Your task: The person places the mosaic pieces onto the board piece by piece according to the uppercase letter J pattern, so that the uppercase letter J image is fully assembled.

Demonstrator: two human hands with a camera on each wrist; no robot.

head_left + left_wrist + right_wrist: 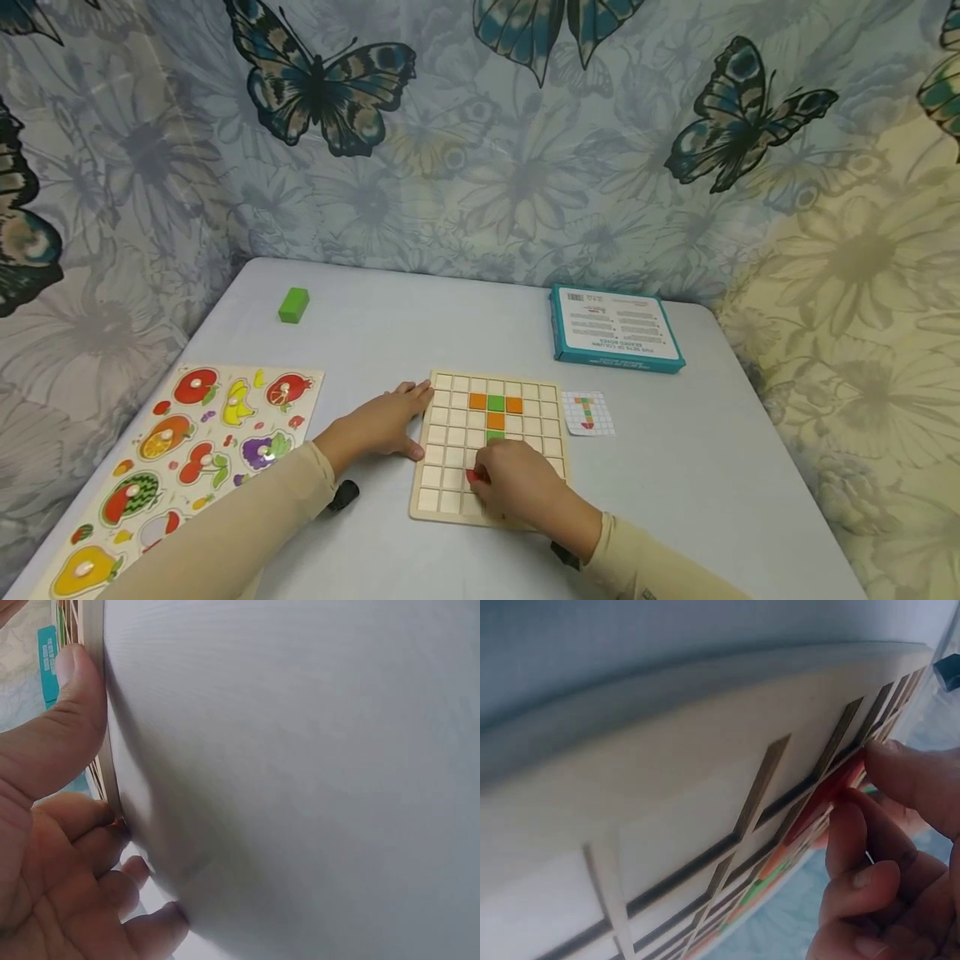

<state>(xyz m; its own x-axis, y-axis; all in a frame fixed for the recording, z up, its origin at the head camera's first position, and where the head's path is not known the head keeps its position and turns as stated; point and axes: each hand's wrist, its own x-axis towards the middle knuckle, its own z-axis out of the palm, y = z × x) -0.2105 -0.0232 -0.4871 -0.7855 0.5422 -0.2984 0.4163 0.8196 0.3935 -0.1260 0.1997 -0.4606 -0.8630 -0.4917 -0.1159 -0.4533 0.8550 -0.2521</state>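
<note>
A wooden grid board (430, 500) lies on the table, its square cells framed by thin raised strips. Orange tiles (477, 402) and green tiles (496, 403) form a T-like figure in its upper middle. My right hand (525, 483) pinches a red tile (826, 796) between thumb and fingers over the lower-middle cells; in the head view that hand covers most of the tile. At the board's left edge rests my left hand (378, 425), fingers spread, thumb (75, 705) against the rim. A small pattern card (588, 414) with a coloured figure lies right of the board.
On the left lies a fruit puzzle board (247, 396) with knobbed pieces, partly under my left forearm. A green block (294, 305) stands at the back left. Toward the back right is a teal-edged flat box (618, 329). A patterned butterfly cloth hangs behind the table.
</note>
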